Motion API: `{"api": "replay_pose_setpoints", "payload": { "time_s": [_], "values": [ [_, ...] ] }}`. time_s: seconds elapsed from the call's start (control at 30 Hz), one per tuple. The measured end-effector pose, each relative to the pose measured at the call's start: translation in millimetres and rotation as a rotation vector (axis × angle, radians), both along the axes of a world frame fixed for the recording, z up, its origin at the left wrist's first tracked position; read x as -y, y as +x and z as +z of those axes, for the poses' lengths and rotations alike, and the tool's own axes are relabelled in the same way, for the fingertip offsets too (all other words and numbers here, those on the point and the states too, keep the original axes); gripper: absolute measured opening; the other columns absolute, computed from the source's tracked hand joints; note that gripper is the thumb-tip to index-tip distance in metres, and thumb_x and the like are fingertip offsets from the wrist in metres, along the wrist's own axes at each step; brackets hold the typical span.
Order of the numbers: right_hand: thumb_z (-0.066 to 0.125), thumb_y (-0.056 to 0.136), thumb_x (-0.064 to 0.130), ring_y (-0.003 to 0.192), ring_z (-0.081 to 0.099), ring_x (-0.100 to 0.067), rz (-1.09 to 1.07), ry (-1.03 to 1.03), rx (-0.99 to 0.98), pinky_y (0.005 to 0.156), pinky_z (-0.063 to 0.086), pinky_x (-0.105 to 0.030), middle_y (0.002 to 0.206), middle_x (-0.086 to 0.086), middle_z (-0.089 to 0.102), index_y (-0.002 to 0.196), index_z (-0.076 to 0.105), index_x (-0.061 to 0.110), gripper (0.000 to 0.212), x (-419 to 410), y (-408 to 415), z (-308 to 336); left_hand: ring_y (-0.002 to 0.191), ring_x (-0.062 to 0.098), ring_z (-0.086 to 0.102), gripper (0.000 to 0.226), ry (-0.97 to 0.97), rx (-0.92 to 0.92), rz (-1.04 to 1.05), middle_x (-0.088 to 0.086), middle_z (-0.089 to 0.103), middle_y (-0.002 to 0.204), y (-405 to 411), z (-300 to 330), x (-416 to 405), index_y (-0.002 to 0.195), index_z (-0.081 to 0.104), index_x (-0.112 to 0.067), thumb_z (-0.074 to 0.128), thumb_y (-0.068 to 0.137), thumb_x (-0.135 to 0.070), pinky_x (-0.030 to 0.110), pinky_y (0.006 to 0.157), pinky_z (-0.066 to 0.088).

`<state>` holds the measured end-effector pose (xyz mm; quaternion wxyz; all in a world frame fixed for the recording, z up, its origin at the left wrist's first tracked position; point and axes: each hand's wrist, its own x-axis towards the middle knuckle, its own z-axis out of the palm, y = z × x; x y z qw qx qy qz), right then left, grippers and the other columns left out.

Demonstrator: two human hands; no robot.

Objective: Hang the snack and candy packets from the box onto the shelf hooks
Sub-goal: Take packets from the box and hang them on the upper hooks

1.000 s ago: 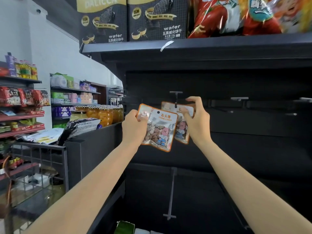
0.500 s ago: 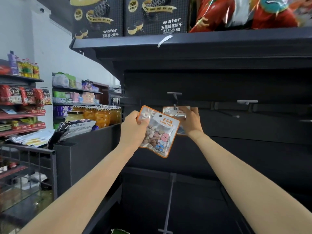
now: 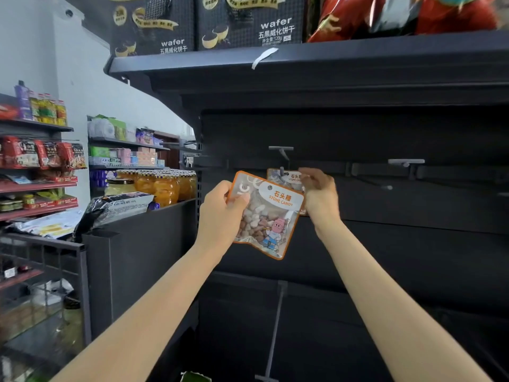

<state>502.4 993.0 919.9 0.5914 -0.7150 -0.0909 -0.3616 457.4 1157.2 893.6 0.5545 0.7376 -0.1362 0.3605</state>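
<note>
The left hand (image 3: 223, 213) grips a candy packet (image 3: 265, 216) by its left edge, thumb laid across the front of the clear window and the other fingers curled behind it. The packet is orange-rimmed, marked "STONE CANDY", and tilts a little, its top corner leaning toward the right hand. It hangs free in front of the dark shelf back, touching no hook.

The right hand (image 3: 319, 197) is raised just behind and to the right of that packet. Its fingers (image 3: 308, 175) are bent and pinch the top of a second packet (image 3: 286, 176), which sits on a hook (image 3: 281, 170) that passes through its top edge. Most of this second packet is hidden behind the first one.

Another hook (image 3: 406, 162) sticks out from the same rail further right, bare. Wafer boxes (image 3: 248, 20) stand on the shelf (image 3: 358, 56) above.
</note>
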Motion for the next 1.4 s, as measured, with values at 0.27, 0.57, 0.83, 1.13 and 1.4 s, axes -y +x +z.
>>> {"api": "replay_pose_setpoints", "payload": {
  "time_s": [0.27, 0.57, 0.83, 1.13, 1.4],
  "values": [
    [0.057, 0.093, 0.014, 0.089, 0.064, -0.007, 0.128, -0.097, 0.371, 0.068, 0.054, -0.018, 0.101, 0.009, 0.063, 0.116, 0.051, 0.036, 0.032, -2.0, -91.0, -13.5, 0.085, 0.015, 0.070, 0.044, -0.260, 0.188, -0.328, 0.001, 0.067, 0.098, -25.9, 2.5, 23.7, 0.126, 0.039, -0.034, 0.055, 0.094, -0.009, 0.032, 0.063, 0.059],
    [0.049, 0.097, 0.009, 0.078, 0.055, 0.011, 0.021, -0.147, 0.314, 0.059, 0.044, -0.005, 0.098, 0.007, 0.056, 0.094, 0.062, 0.031, 0.025, -9.7, -74.4, -6.9, 0.096, -0.007, 0.059, 0.034, -0.065, 0.292, -0.155, -0.019, 0.058, 0.107, -8.5, 1.5, 32.4, 0.125, 0.057, -0.022, 0.044, 0.098, -0.006, 0.012, 0.063, 0.051],
    [0.054, 0.095, 0.010, 0.096, 0.052, -0.004, -0.050, -0.227, 0.219, 0.075, 0.050, -0.012, 0.115, 0.005, 0.047, 0.117, 0.063, 0.020, 0.026, -4.3, -43.6, -16.5, 0.103, 0.012, 0.059, 0.039, 0.051, 0.128, -0.085, 0.002, 0.056, 0.118, 24.9, -4.2, 33.9, 0.134, 0.048, -0.035, 0.045, 0.099, -0.017, 0.022, 0.079, 0.054],
    [0.047, 0.094, -0.001, 0.109, 0.048, -0.019, -0.080, -0.367, -0.064, 0.087, 0.041, -0.018, 0.141, -0.006, 0.028, 0.146, 0.034, 0.017, 0.056, 10.5, 25.3, -14.5, 0.091, 0.020, 0.052, 0.055, 0.434, -0.205, 0.108, 0.008, 0.030, 0.126, 88.7, 22.7, 54.4, 0.142, 0.035, -0.031, 0.053, 0.093, -0.014, 0.022, 0.080, 0.046],
    [0.042, 0.091, -0.009, 0.138, 0.019, -0.029, -0.134, -0.524, -0.139, 0.114, 0.026, -0.034, 0.151, -0.010, 0.014, 0.150, 0.022, 0.018, 0.068, 18.1, 62.6, -10.1, 0.119, 0.030, 0.046, 0.061, 0.458, -0.257, 0.035, 0.014, 0.032, 0.138, 125.1, 26.3, 68.7, 0.147, 0.024, -0.034, 0.050, 0.095, -0.017, 0.026, 0.087, 0.039]
  ]
}}
